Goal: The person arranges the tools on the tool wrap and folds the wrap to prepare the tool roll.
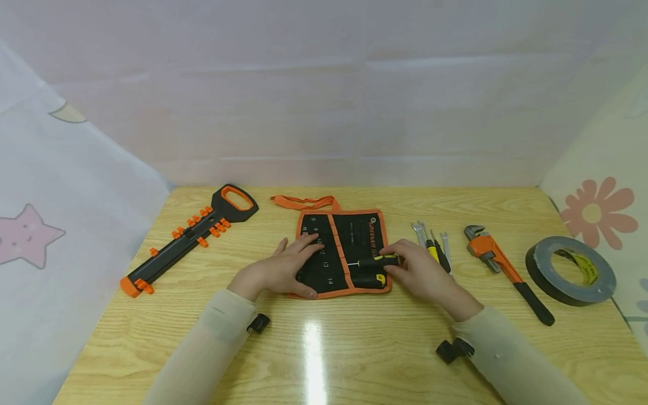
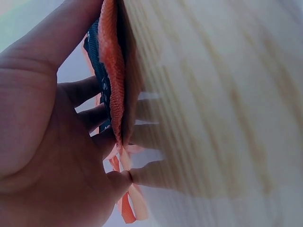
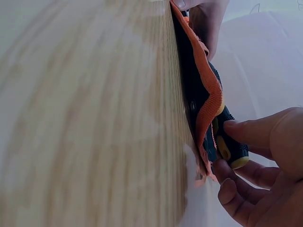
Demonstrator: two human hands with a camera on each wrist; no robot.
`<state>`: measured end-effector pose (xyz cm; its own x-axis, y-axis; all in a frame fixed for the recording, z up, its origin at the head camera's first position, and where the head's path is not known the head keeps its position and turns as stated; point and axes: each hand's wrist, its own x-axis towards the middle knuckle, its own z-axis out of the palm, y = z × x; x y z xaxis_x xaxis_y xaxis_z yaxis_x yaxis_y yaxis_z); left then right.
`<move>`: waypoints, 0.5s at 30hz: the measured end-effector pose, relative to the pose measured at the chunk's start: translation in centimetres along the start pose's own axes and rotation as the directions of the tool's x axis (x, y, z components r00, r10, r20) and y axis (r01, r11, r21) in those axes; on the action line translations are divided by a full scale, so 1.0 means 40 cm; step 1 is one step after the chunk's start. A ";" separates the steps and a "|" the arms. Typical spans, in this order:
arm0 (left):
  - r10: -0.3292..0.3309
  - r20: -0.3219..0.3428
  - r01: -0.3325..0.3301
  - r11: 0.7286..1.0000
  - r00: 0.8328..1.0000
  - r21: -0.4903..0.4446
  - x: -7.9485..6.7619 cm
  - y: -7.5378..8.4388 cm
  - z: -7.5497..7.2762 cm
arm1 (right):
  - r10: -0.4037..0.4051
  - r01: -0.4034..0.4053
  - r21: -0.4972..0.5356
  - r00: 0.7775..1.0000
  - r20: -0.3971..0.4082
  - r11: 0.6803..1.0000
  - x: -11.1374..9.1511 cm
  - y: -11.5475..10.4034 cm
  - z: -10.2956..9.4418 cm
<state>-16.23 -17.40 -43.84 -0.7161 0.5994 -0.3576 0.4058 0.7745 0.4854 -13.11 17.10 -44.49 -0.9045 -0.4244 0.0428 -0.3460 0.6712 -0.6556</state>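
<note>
A black tool pouch (image 1: 356, 225) with orange trim and printed size numbers lies unfolded on the wooden table. Spread fingers of my left hand (image 1: 286, 267) rest on its numbered left half, the thumb by the near edge. Between thumb and fingers, my right hand (image 1: 422, 273) pinches a black-and-yellow screwdriver (image 1: 368, 262) by its handle end. Its thin shaft points left, the tip at the orange pocket seam; whether it is inside a pocket I cannot tell. A second black-and-yellow handle (image 1: 367, 280) lies on the pouch nearer me. The right wrist view shows the gripped handle (image 3: 232, 142) above the pouch edge (image 3: 208, 90).
Right of the pouch lie two wrenches (image 1: 445, 243) and two small screwdrivers (image 1: 432, 250). Farther right are an orange pipe wrench (image 1: 493, 253) and a tape roll (image 1: 544, 269). A black-and-orange wrench rack (image 1: 174, 251) with a loop handle lies left. An orange strap (image 1: 298, 201) trails behind the pouch.
</note>
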 end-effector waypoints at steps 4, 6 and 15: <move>-0.003 0.000 0.003 1.000 1.000 0.004 0.001 0.000 0.001 | 0.016 -0.016 0.014 1.000 0.004 1.000 0.004 -0.005 0.004; -0.003 0.000 0.003 1.000 1.000 0.004 0.001 0.000 0.001 | 0.017 -0.017 0.007 1.000 0.002 1.000 0.007 -0.007 0.008; -0.008 0.005 0.008 1.000 1.000 0.008 0.000 0.002 0.000 | -0.008 0.008 -0.012 1.000 0.007 1.000 0.022 -0.010 0.025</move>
<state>-16.22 -17.34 -43.80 -0.7163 0.5943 -0.3657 0.4048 0.7808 0.4760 -13.53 15.86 -44.94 -0.9001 -0.4336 0.0430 -0.3560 0.6750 -0.6462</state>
